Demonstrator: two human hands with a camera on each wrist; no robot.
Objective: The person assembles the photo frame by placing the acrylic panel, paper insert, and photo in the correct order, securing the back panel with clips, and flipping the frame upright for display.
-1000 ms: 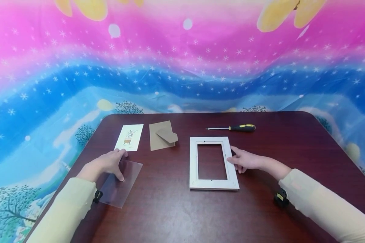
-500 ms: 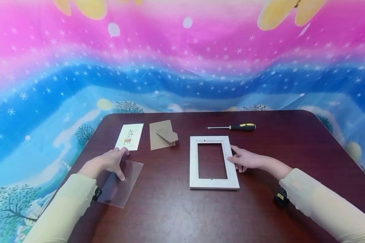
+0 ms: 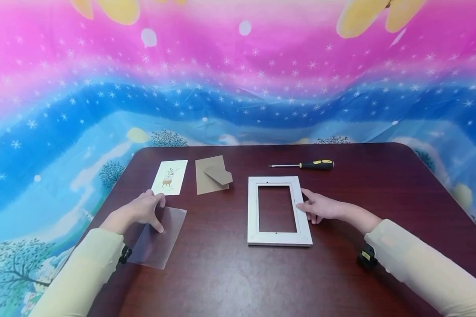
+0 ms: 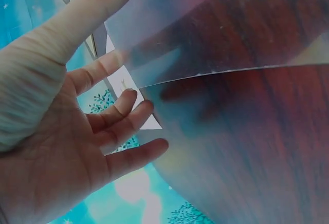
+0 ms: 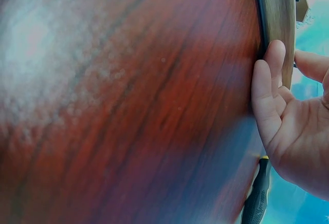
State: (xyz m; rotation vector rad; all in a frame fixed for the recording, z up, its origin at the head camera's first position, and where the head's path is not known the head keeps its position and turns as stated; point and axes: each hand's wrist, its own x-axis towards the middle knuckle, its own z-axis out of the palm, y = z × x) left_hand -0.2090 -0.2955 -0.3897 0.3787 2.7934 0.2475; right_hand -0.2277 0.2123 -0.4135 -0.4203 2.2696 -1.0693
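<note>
A clear plastic sheet (image 3: 168, 235) is in my left hand (image 3: 139, 211); the thumb lies over it and the index finger meets its edge. In the left wrist view, the sheet's edge (image 4: 216, 72) crosses above the table and the other fingers of my left hand (image 4: 97, 116) are spread below it. My right hand (image 3: 319, 208) grips the right side of a white picture frame (image 3: 279, 239), thumb on top and fingers along the outer side. In the right wrist view, my right hand (image 5: 293, 116) touches the frame's side (image 5: 277, 13).
Behind my left hand lies a card printed with a potted plant (image 3: 174, 169). A brown backing board (image 3: 206, 182) with its stand flap raised is beside it. A flathead screwdriver (image 3: 315, 165) rests behind the frame on the dark wooden table (image 3: 222, 281). A patterned cloth (image 3: 238, 88) hangs behind.
The clear sheet has shifted slightly to the right with my left hand. The right hand keeps its grip, and the frame stays in place apart from a small shift of the view.
</note>
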